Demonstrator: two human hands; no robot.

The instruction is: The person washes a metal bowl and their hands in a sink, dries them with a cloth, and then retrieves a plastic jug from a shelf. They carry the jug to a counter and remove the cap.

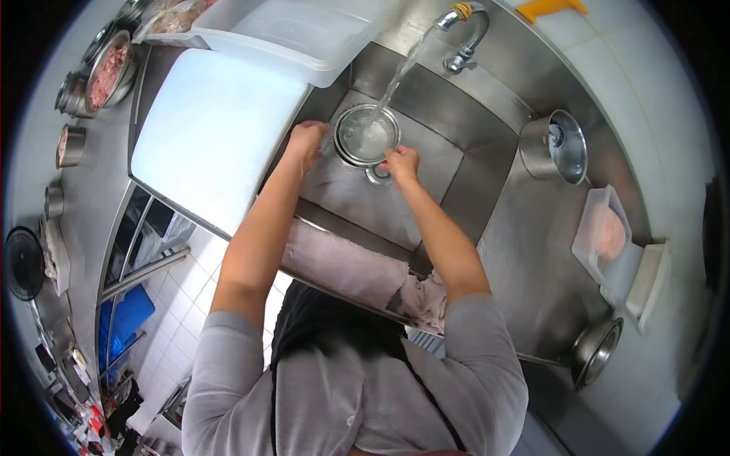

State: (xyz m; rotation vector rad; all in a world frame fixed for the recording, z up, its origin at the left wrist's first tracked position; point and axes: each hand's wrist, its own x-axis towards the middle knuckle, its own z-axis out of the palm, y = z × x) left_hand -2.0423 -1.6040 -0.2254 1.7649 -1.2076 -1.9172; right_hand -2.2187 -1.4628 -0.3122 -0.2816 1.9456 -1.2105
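Water runs from the faucet (473,30) into a round metal container (368,135), which appears nested in another one, inside the steel sink (426,205). My right hand (402,163) has its fingers closed on the container's lower right rim. My left hand (308,140) is at the left of the container, beside its rim; its fingers are bent, and whether they touch the metal is unclear. The sink's drain (379,175) shows partly below the container. A pinkish cloth (346,262) lies along the sink's front edge.
A white cutting board (217,133) lies left of the sink, with a translucent tub (293,38) behind it. On the right stand a metal pot (553,148), a plastic container (601,228) and metal bowls (597,353). Bowls of meat (109,74) stand far left.
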